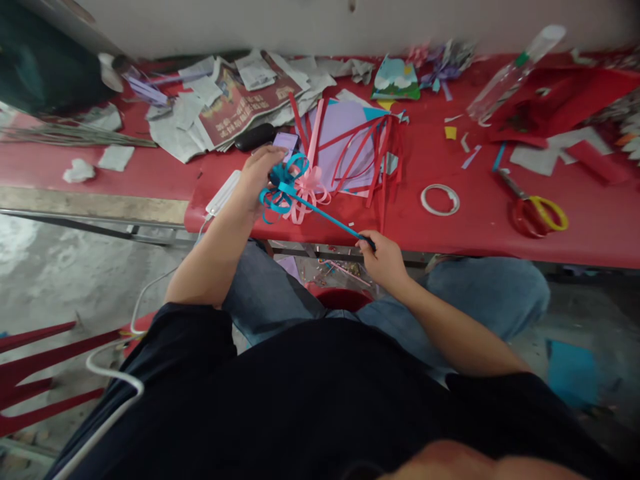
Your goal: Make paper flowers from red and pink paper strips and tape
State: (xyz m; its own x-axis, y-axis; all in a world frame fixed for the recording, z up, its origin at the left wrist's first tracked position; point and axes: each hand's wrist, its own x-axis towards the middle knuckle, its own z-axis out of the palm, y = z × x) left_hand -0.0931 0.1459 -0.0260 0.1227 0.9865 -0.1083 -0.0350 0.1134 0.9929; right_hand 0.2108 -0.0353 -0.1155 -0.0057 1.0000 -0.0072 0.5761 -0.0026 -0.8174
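Blue flower (286, 189) held over desk's (420, 230) near edge, left of centre. Blue stem (327, 216) pinched in right hand (385, 262), fingers closed; left hand (259, 175) curled at flower, fingers' grip can't be told. Stem best kept taut, flower uncrushed.

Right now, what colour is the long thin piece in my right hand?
The long thin piece is bright blue, best seen in the head view.

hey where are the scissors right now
In the head view, the scissors lie on the right side of the red table, near its front edge, right of the white ring.
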